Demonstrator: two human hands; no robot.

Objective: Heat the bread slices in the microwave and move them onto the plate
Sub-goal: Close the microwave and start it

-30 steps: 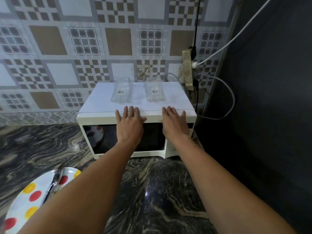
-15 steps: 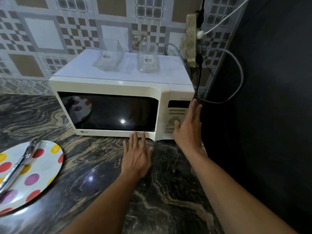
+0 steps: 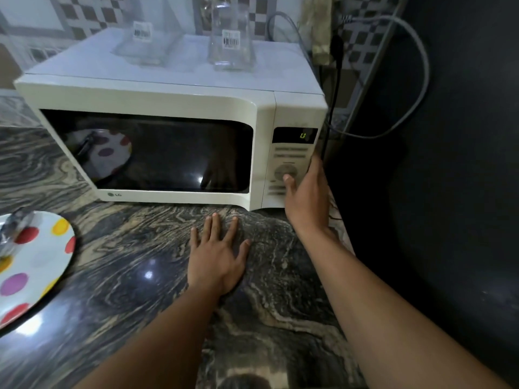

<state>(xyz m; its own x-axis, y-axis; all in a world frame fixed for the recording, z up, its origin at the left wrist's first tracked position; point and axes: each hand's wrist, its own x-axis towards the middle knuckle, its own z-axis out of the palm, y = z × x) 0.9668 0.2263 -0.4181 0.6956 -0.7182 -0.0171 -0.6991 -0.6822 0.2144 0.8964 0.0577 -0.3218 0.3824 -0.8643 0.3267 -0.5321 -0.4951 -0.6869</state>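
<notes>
A boxy microwave (image 3: 157, 99) of glossy cream plastic, rounded at its front corners, is being carried by a polished stone worktop (image 3: 126, 276) veined in black, grey and tan. Its door (image 3: 151, 153) is being shown closed. The dotted plate is being mirrored in the dark, shiny glass pane, and nothing behind it can be made out, so it cannot be told where the bread is lying.

Right of the door, a round dial (image 3: 286, 172) is being touched at its lower edge by the thumb of the right hand (image 3: 309, 200). The fingers are being held straight and released along the microwave's right edge, with nothing being grasped. Above the dial, a green digit is being lit in the small black display (image 3: 295, 135).

The left hand (image 3: 217, 262) is being laid flat on the worktop just in front of the microwave, fingers spread and released, with nothing being held.

A round white plate (image 3: 42, 270) with red, yellow and purple dots is being seen in front of the microwave's left end, well apart from both hands. A blurred metal utensil (image 3: 11, 234) is lying on it.

On top of the microwave, a clear tub (image 3: 143, 43) and a clear jar (image 3: 231, 46), each barcode-labelled, are being carried. A grey cable (image 3: 421, 68) is being looped beside the microwave's right side.
</notes>
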